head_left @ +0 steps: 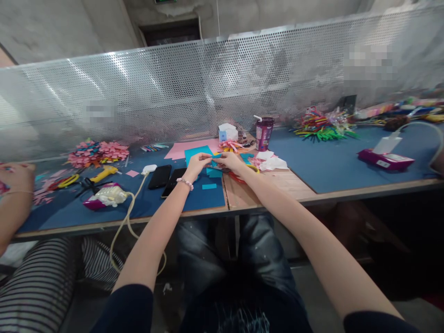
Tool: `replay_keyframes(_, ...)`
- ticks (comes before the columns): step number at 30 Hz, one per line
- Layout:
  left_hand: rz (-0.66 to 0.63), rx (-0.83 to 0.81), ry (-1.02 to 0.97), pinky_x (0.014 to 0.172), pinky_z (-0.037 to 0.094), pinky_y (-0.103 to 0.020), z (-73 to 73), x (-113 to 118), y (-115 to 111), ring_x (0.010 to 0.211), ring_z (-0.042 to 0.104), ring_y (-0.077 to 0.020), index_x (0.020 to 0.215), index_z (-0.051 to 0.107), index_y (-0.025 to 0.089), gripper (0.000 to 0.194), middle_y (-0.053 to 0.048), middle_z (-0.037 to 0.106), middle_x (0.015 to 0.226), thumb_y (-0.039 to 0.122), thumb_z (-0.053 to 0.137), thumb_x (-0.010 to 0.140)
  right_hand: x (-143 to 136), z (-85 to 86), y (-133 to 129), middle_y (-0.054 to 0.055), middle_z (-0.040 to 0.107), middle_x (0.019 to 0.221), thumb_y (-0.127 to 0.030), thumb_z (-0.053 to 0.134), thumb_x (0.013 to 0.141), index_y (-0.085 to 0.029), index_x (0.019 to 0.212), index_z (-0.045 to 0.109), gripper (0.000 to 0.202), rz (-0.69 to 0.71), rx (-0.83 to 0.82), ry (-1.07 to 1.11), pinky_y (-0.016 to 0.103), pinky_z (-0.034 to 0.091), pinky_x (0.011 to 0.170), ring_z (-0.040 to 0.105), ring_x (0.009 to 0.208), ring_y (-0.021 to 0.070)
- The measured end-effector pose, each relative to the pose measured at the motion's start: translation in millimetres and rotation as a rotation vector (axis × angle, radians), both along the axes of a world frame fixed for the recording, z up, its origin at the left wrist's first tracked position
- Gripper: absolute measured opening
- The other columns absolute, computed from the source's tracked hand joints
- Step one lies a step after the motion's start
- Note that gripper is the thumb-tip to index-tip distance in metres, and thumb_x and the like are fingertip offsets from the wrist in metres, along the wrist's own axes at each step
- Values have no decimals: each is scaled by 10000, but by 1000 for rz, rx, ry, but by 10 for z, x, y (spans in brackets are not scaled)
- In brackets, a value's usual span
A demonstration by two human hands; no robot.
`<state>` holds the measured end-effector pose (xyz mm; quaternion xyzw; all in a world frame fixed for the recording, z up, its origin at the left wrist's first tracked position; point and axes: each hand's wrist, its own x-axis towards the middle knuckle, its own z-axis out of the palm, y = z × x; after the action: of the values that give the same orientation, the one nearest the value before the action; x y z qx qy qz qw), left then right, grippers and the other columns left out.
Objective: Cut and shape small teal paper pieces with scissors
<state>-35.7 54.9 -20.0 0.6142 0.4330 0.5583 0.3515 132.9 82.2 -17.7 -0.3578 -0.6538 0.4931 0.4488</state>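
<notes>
- The left hand (200, 163) and the right hand (228, 162) are meeting above the middle of the table's depth, fingertips pinching a small teal-blue paper piece (217, 156) between them; fingers are hiding much of its shape.
- A bracelet of pale round beads (185, 183) is circling the left wrist.
- The long table (342, 173) is showing a smooth matte blue top, with a strip of bare pale wood interrupting it near the right hand, and a raw wooden front edge.
- A flat teal-blue paper sheet (194, 151) is lying just beyond the hands, partly over smooth pink paper sheets (175, 151) towards the far edge.
- A narrow blue paper rectangle (209, 187) is resting nearer the front edge.
- Two flat dark glossy rectangular devices (160, 177) are lying left of the left hand.
- A tapered purple printed cup (264, 134) with a white straw is standing near the far edge, and soft, crumpled white tissue (275, 162) is lying in front of it.
- Fluffy bunches of cut pink and blue strips (114, 151) are heaping up towards the far left corner.
- A perforated, shiny metal screen (239, 76) is rising behind the far edge.
</notes>
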Motion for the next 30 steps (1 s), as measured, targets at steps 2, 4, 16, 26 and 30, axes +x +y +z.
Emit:
replay_keyframes(2,-1,4,-2,712,527,-317,9,-3,-9,773,640,-173,893,657,134,278,-80,675,861,297,714,675,1,14,-14,-20,590,551,-327,798,631,-130,701,588,296,-1,2,2,190,437,497,541,503,77)
replay_keyframes(4,-3,7,-3,716,526,-315,15,-5,-17,783,637,-174,888,658,136,279,-77,672,863,298,718,669,2,17,-14,-21,587,549,-316,794,635,-128,705,603,277,-5,6,5,184,429,487,535,499,74)
replay_keyframes(16,23,-11,27,699,507,-312,23,-6,-25,793,638,-196,876,679,128,318,-92,683,856,366,718,669,17,3,19,-11,607,588,-330,792,620,-134,678,597,282,-40,26,3,185,435,478,543,514,80)
replay_keyframes(26,41,6,30,721,504,-312,49,7,-36,780,637,-188,862,684,130,297,-82,687,830,355,720,671,23,2,44,-8,620,634,-377,770,636,-144,683,580,305,-53,13,-1,181,450,484,536,528,72)
replay_keyframes(30,40,2,20,726,503,-310,63,16,-55,778,642,-187,862,683,129,305,-84,691,830,356,729,663,31,13,40,0,625,635,-375,767,640,-138,655,586,298,-52,45,5,185,456,512,544,551,77)
